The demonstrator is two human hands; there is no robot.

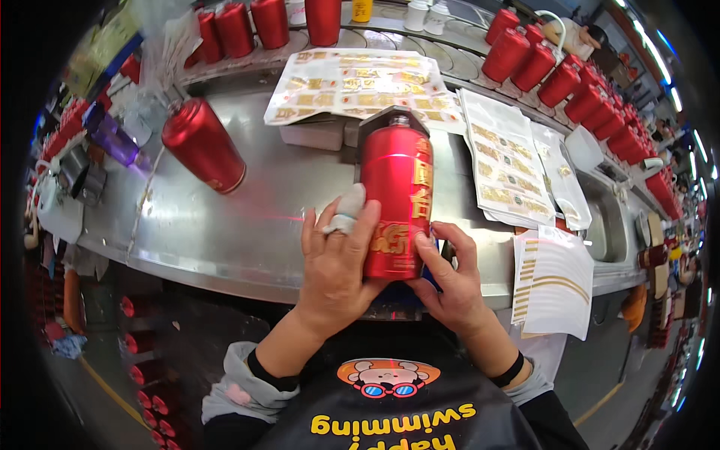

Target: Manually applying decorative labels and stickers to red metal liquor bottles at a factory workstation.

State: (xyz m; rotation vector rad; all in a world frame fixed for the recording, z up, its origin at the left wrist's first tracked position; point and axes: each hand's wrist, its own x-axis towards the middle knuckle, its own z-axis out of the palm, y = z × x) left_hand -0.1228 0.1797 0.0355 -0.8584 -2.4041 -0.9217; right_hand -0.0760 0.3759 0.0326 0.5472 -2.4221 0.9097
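A glossy red bottle lies with its neck pointing away from me in a dark cradle at the bench's front edge. Gold raised characters and a gold emblem run along its right side, and thin red light lines cross it. My left hand is against the bottle's left side, thumb along its lower part, with a white cover on one finger. At the lower right, my right hand grips the bottle's base end, its thumb beside the emblem. Both hands are closed about the bottle; some fingertips are hidden.
Another red bottle stands left on the metal bench. Gold sticker sheets lie behind the cradle, more sheets to the right, and gold-striped sheets overhang the front edge. Several red bottles line a conveyor beyond.
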